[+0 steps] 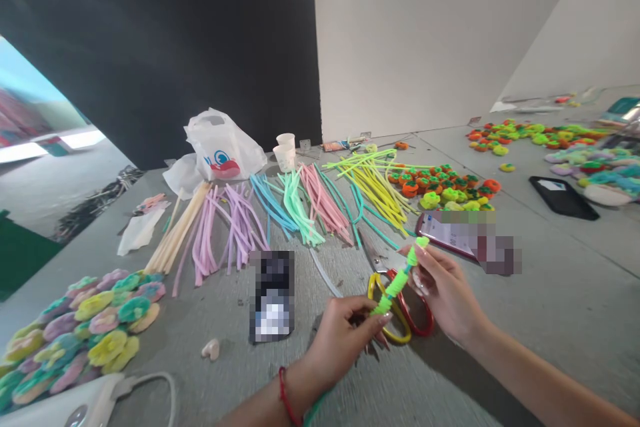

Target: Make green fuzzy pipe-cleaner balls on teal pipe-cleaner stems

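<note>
A bright green coiled pipe cleaner (398,285) is stretched between my two hands, with short teal stretches showing between the coils. My left hand (345,333) pinches its lower end between thumb and fingers. At the upper end, my right hand (445,287) grips it with the fingertips. Scissors (411,339) with one yellow and one red handle lie on the table just beneath, partly covered by the hands. Bundles of loose pipe cleaners in yellow (383,193), pink (327,203), mint (299,207), blue (274,203) and purple (245,227) spread out beyond.
Fluffy pastel flowers (100,320) pile up at left, near a white device with a cable (90,400). Small orange and green pumpkins (430,180) sit at right beside a phone (447,235). Paper cups (285,153) and a white plastic bag (225,147) stand by the wall.
</note>
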Motion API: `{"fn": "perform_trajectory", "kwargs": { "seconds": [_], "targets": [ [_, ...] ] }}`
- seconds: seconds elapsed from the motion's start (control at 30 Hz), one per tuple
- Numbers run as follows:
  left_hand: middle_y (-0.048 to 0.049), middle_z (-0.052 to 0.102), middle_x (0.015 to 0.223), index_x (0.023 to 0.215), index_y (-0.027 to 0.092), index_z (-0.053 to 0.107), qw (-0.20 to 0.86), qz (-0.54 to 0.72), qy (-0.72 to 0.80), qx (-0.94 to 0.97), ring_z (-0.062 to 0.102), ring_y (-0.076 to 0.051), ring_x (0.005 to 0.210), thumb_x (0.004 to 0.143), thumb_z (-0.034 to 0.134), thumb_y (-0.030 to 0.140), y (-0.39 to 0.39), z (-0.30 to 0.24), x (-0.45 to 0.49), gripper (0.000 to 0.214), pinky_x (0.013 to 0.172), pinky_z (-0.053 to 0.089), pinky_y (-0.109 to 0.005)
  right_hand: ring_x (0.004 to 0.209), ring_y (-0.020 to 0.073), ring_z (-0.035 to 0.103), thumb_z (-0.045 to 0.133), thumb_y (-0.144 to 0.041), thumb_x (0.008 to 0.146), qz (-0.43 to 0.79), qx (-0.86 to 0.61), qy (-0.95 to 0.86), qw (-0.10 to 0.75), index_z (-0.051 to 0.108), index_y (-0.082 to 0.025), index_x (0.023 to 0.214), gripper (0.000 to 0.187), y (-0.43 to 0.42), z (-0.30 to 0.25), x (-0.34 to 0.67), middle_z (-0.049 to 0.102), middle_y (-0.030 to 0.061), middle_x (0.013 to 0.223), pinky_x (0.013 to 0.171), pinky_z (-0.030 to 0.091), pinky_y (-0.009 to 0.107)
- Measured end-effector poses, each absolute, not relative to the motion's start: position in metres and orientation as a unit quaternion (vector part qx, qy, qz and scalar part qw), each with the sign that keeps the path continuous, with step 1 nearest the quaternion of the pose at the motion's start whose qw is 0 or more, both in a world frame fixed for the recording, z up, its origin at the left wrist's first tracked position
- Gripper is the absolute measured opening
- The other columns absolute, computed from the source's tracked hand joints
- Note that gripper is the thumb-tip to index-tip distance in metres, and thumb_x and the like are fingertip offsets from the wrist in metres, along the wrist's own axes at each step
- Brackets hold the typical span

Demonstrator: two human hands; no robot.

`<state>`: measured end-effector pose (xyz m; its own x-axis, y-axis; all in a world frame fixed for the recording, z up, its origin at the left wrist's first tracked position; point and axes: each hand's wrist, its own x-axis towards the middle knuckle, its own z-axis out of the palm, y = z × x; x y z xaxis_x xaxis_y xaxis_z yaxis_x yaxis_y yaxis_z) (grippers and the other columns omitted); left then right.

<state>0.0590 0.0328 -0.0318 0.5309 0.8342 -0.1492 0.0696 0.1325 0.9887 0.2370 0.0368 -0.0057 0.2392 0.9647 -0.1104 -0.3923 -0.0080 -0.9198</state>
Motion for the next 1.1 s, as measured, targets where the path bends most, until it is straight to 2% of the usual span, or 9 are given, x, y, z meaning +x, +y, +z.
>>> {"fn": "perform_trajectory", "kwargs": {
  "seconds": [0.2,0.33,0.53,0.63,0.7,0.8,0.93,1.0,1.1],
  "targets": [
    [-0.0071,0.066,0.06,0.077,0.009,0.068,0.633,0.31,0.39,0.593,0.058,-0.012,0.053,0.079,0.065,0.043,0.034,-0.034,0.059,0.034,0.05,0.044,-0.021,0.052,0.0069,0.036,0.079,-0.048,0.064,0.567,-0.47,-0.287,0.612,0.068,-0.016,0.068,0.034,0.031,-0.014,0.227,0.045,-0.0031,0.055,0.047,0.031,0.018],
    [-0.0069,0.066,0.061,0.077,0.009,0.069,0.617,0.308,0.401,0.602,0.057,-0.011,0.053,0.079,0.065,0.042,0.035,-0.035,0.059,0.034,0.051,0.042,-0.021,0.052,0.0077,0.037,0.078,-0.05,0.065,0.588,-0.484,-0.292,0.579,0.071,-0.017,0.076,0.035,0.03,-0.019,0.223,0.048,-0.002,0.056,0.047,0.029,0.019],
    [-0.0074,0.066,0.063,0.079,0.008,0.07,0.626,0.293,0.402,0.6,0.057,-0.012,0.054,0.077,0.066,0.041,0.035,-0.032,0.058,0.033,0.051,0.042,-0.021,0.045,0.006,0.024,0.077,-0.05,0.065,0.537,-0.491,-0.295,0.619,0.073,-0.018,0.082,0.037,0.036,-0.015,0.234,0.033,-0.0066,0.045,0.042,0.018,0.02],
    [-0.0074,0.068,0.065,0.083,0.009,0.07,0.629,0.283,0.402,0.602,0.056,-0.01,0.053,0.076,0.068,0.041,0.034,-0.032,0.058,0.034,0.05,0.04,-0.02,0.046,0.007,0.028,0.081,-0.049,0.058,0.508,-0.508,-0.274,0.639,0.074,-0.018,0.068,0.033,0.041,-0.011,0.242,0.039,-0.0042,0.045,0.043,0.022,0.022],
    [-0.0077,0.068,0.066,0.087,0.009,0.069,0.635,0.279,0.401,0.598,0.054,-0.009,0.051,0.075,0.068,0.042,0.033,-0.032,0.059,0.035,0.049,0.039,-0.019,0.048,0.0084,0.033,0.082,-0.049,0.056,0.499,-0.517,-0.266,0.643,0.074,-0.02,0.065,0.031,0.043,-0.009,0.246,0.051,-0.0009,0.051,0.044,0.027,0.023],
    [-0.0087,0.069,0.069,0.089,0.008,0.068,0.656,0.282,0.392,0.58,0.053,-0.008,0.05,0.075,0.068,0.042,0.033,-0.032,0.059,0.036,0.048,0.04,-0.019,0.052,0.0105,0.037,0.079,-0.049,0.061,0.451,-0.535,-0.323,0.637,0.075,-0.024,0.069,0.026,0.044,-0.007,0.249,0.063,0.0025,0.068,0.047,0.028,0.026],
    [-0.005,0.067,0.068,0.107,0.011,0.061,0.704,0.353,0.375,0.49,0.051,-0.007,0.046,0.067,0.076,0.039,0.041,-0.028,0.055,0.051,0.047,0.04,-0.02,0.056,0.0126,0.037,0.074,-0.041,0.071,0.301,-0.56,-0.481,0.604,0.075,-0.025,0.072,0.016,0.042,-0.011,0.251,0.053,-0.0001,0.063,0.051,0.027,0.028],
    [-0.0031,0.066,0.065,0.115,0.013,0.056,0.739,0.387,0.343,0.432,0.051,-0.008,0.045,0.068,0.075,0.04,0.047,-0.024,0.051,0.057,0.047,0.041,-0.02,0.057,0.0129,0.038,0.07,-0.042,0.075,0.269,-0.569,-0.5,0.594,0.074,-0.025,0.076,0.017,0.042,-0.017,0.253,0.051,-0.0005,0.063,0.052,0.027,0.028],
    [-0.0029,0.064,0.062,0.102,0.011,0.062,0.77,0.419,0.317,0.362,0.053,-0.009,0.048,0.072,0.072,0.041,0.054,-0.019,0.046,0.044,0.049,0.041,-0.021,0.055,0.0127,0.036,0.063,-0.046,0.08,0.246,-0.608,-0.496,0.57,0.073,-0.023,0.081,0.025,0.043,-0.022,0.256,0.049,-0.0012,0.061,0.051,0.026,0.027]
  ]
}}
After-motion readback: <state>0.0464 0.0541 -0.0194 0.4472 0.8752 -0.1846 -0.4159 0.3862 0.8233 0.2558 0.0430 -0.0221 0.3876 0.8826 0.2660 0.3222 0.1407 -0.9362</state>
